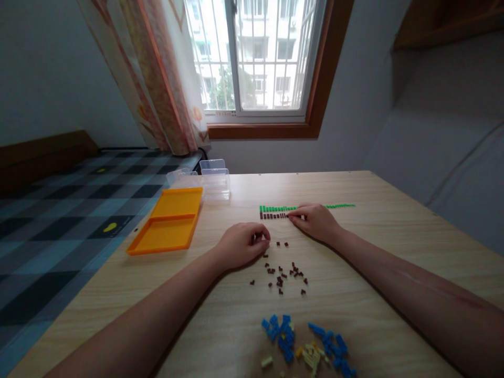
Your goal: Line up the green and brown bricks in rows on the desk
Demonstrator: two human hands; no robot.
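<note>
A long row of green small bricks lies across the wooden table, with a short row of dark brown bricks against its left part. My right hand pinches at the right end of the brown row, fingers closed on a piece too small to see clearly. My left hand rests on the table with fingers curled shut, just left of several loose brown bricks; what it holds, if anything, is hidden.
An orange tray with two compartments lies at the left. Clear plastic boxes stand behind it. A heap of blue and pale yellow bricks lies near the front edge. A bed with a checked cover is left of the table.
</note>
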